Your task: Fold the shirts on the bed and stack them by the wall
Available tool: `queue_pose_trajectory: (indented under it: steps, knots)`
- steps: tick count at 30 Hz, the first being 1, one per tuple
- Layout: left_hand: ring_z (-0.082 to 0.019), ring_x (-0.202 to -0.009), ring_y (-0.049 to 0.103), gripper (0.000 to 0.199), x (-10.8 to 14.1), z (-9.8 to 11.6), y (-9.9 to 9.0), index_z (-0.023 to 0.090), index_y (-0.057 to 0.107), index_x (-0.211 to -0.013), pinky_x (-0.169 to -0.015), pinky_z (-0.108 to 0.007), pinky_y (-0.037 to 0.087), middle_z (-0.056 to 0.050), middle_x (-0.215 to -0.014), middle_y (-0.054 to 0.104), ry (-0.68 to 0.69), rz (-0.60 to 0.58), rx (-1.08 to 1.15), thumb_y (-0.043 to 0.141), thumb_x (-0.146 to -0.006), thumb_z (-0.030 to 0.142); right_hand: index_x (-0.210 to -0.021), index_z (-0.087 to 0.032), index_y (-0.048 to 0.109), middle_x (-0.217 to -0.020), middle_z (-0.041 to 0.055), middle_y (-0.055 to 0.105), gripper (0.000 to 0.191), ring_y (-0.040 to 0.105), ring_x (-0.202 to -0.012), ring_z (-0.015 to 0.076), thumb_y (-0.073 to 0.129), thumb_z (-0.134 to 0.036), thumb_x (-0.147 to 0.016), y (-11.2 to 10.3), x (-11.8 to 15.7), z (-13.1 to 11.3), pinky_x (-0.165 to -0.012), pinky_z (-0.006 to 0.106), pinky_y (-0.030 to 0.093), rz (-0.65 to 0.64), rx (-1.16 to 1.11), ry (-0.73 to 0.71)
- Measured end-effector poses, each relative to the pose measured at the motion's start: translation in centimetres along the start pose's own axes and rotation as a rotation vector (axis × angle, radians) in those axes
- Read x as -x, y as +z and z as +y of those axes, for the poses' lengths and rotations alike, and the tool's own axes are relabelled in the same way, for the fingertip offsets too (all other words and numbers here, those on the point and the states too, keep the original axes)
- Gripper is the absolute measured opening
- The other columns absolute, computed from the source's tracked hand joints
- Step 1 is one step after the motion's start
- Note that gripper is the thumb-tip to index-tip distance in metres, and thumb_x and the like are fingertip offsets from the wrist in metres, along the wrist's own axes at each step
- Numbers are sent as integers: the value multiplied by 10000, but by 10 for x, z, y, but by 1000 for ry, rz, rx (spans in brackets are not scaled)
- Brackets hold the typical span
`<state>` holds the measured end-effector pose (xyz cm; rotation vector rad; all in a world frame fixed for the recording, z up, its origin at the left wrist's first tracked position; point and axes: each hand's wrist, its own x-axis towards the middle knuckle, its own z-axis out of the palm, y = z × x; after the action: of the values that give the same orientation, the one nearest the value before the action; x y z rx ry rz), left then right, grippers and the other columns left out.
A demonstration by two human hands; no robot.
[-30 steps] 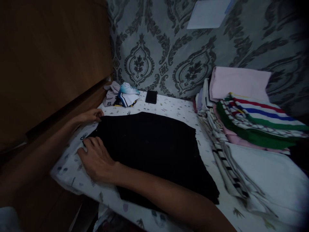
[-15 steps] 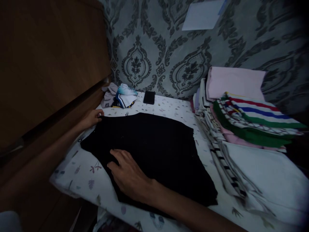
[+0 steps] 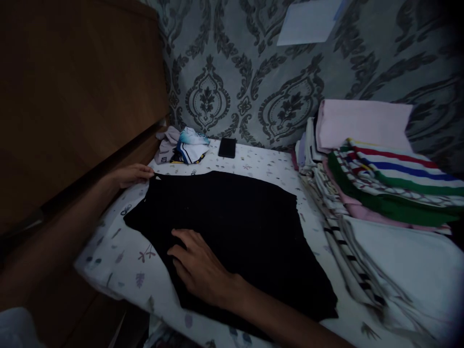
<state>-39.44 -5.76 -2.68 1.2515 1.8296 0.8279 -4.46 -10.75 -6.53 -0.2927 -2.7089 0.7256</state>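
Note:
A black garment (image 3: 232, 217) lies spread flat on a white sheet with a leaf print (image 3: 137, 256). At its far left corner, my left hand (image 3: 134, 174) pinches the edge of the cloth between thumb and fingers. My right hand (image 3: 203, 270) rests on the garment's near left part, palm down, with its fingers apart and nothing held.
Folded clothes, with a pink one (image 3: 362, 125) and a striped one (image 3: 402, 169), are stacked at the right beside a white folded cloth (image 3: 402, 261). Small crumpled clothes (image 3: 192, 145) and a black flat object (image 3: 227, 148) lie near the wall. A wooden cabinet (image 3: 79, 87) stands at left.
My left hand's fingers have straightened somewhat at the garment's corner. My right hand has spread its fingers a little on the cloth. The whole view has shifted slightly.

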Motion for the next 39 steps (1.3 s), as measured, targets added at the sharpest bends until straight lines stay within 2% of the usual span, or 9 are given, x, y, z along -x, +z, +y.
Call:
queue_pose_trajectory:
  steps: [8,15,19,23,26,29,33,36,39]
  knots:
    - [-82,-533,472,309,-3,-4,-6,176,616,-726,-456,-182,357,23,-636,538,-73,-113,254,852,-550,270,-1082,-152,674,-1394,161,540,229,482,-1324,228,493,-110,-948,-1,0,-1,-1102,429,426,-3,-22,6]
    - [-95,-613,545,343,-6,-10,-3,163,655,-841,-560,-202,469,1,-732,607,-32,-47,410,856,-577,250,-1068,-161,679,-1384,151,549,209,500,-1307,224,517,-116,-945,0,0,-1,-1100,425,431,2,-31,29]
    - [-86,-566,500,271,-6,-9,-2,158,659,-855,-533,-196,430,18,-639,550,-46,-27,480,814,-644,227,-1076,-158,682,-1377,150,550,219,488,-1322,225,503,-122,-955,0,1,-1,-1110,421,422,7,-49,33]
    - [-88,-551,476,287,-4,-7,0,148,650,-854,-506,-200,376,13,-643,534,-39,5,346,798,-680,322,-1069,-156,683,-1394,150,542,219,494,-1316,232,493,-132,-963,-1,1,-1,-1115,438,419,0,-60,42]
    - [-100,-598,484,377,0,-1,7,159,645,-891,-534,-208,359,14,-703,546,68,38,164,778,-694,452,-1080,-155,680,-1393,152,544,229,492,-1323,232,485,-128,-962,-2,0,-1,-1113,437,423,-1,-68,41]
    - [-137,-728,532,443,5,7,21,185,646,-974,-638,-234,405,6,-808,585,215,-21,-62,770,-677,489,-1074,-158,679,-1401,152,540,224,497,-1315,229,487,-132,-962,-2,0,-1,-1115,444,423,5,-70,40]
    - [-165,-767,524,481,3,9,38,193,625,-987,-679,-256,405,13,-814,579,274,-45,-332,755,-622,479,-1060,-151,685,-1390,154,548,218,497,-1312,235,492,-139,-961,0,1,0,-1114,437,422,22,-67,30]
    - [-167,-716,509,290,-3,4,35,196,597,-835,-669,-268,392,15,-737,562,303,16,-443,625,-682,441,-1074,-145,689,-1385,156,553,217,503,-1306,240,506,-153,-959,0,2,0,-1113,425,421,21,-57,37]
    - [-174,-688,502,248,-8,1,19,194,591,-819,-657,-286,385,5,-709,562,325,131,-543,523,-733,417,-1094,-142,689,-1395,158,551,222,514,-1290,238,513,-176,-962,0,3,1,-1109,417,424,16,-57,25]
